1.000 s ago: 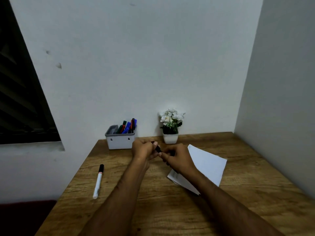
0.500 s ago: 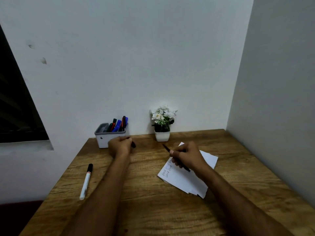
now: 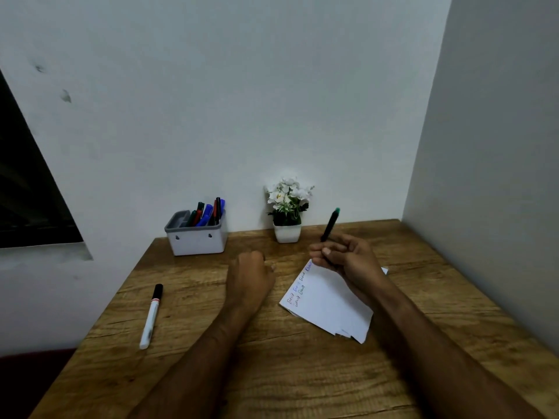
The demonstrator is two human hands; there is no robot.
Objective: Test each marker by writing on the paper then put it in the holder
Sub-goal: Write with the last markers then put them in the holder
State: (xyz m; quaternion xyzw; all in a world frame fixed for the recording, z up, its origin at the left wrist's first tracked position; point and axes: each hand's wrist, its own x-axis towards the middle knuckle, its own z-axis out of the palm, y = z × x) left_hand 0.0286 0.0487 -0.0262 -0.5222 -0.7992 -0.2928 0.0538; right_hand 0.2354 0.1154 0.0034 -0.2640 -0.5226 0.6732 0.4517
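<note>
My right hand (image 3: 348,261) grips a dark marker (image 3: 329,225) with a green end that points up and back; its tip is hidden under my fingers, over the far corner of the white paper (image 3: 329,300). Short handwritten words line the paper's left edge. My left hand (image 3: 252,272) rests as a closed fist on the table, left of the paper; the cap it held a moment ago is hidden inside. The white holder (image 3: 196,241) stands at the back left with several markers (image 3: 208,213) upright in it. A white marker with a black cap (image 3: 152,313) lies at the left.
A small white pot of white flowers (image 3: 287,207) stands against the back wall between the holder and my right hand. The wooden table (image 3: 272,373) is bounded by a wall on the right and has an open left edge.
My hands pulled apart after uncapping the marker. The left fist, with a dark cap showing, came back toward the paper. The right hand lifted the marker more upright at the paper's far corner.
</note>
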